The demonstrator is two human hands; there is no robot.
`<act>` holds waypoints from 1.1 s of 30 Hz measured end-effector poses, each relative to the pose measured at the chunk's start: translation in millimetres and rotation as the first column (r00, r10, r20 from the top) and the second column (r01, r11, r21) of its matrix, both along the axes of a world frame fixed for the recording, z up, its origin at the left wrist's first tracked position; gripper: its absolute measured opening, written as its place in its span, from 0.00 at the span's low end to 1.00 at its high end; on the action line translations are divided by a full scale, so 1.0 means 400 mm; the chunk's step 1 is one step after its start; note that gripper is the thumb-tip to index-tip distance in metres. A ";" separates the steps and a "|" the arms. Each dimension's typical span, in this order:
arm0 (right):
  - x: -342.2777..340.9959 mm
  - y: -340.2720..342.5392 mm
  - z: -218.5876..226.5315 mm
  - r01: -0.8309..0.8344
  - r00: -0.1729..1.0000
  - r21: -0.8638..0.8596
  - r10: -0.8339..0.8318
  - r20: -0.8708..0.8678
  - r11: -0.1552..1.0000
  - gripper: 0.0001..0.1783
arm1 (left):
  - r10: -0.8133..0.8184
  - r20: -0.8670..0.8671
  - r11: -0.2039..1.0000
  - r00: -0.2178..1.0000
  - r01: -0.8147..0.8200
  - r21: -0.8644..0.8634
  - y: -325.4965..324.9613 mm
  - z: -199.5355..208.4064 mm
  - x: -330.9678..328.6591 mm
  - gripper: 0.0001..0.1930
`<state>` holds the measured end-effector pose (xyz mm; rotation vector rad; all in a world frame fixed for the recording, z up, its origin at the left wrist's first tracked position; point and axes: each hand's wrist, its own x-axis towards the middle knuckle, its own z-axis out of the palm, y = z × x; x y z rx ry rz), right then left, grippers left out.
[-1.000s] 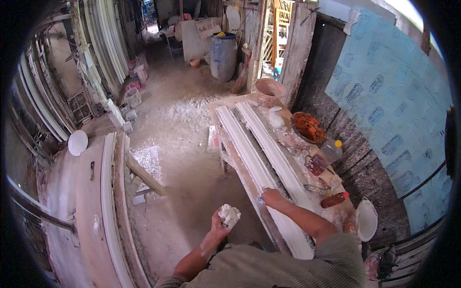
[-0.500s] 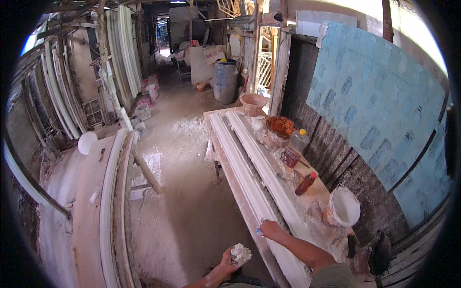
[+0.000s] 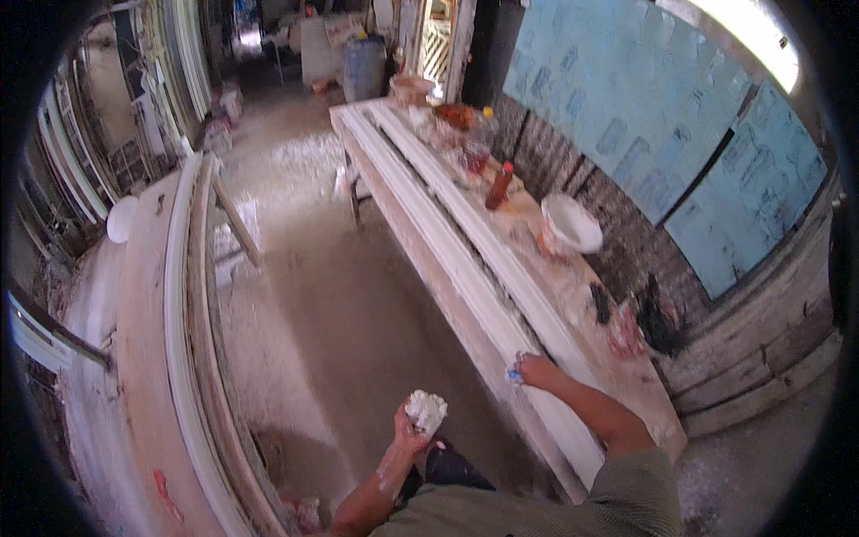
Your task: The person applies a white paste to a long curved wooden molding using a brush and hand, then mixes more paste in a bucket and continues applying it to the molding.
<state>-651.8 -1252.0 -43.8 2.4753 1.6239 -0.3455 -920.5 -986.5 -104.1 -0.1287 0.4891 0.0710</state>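
Observation:
My left hand (image 3: 409, 430) is closed around a lumpy white mass (image 3: 426, 412), which looks like wet plaster, above the floor beside the table. On the near white moulding strip (image 3: 465, 279), my right hand (image 3: 539, 370) pinches a small blue piece (image 3: 514, 370) whose kind is too small to make out. A second white moulding strip (image 3: 479, 243) lies parallel on the right, with a narrow dark gap between the two. Both strips rest lengthwise on the long wooden table (image 3: 646, 387).
Along the table's right side stand a white bucket (image 3: 573, 225), a red-capped bottle (image 3: 499, 186), a yellow-capped jug (image 3: 480, 139) and tubs. Dark rags (image 3: 658, 315) hang near its corner. On the left, another bench (image 3: 143, 313) carries a long moulding (image 3: 179, 295).
My view has turned right and downward. My right hand has slid along the strip toward the table's near end. The left hand still holds the white lump.

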 end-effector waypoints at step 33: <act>-1.344 -1.819 -0.142 0.503 0.768 -0.523 -0.633 -0.095 0.688 0.08 | -0.527 -0.140 0.835 0.838 0.541 0.098 -1.197 0.054 -0.406 0.18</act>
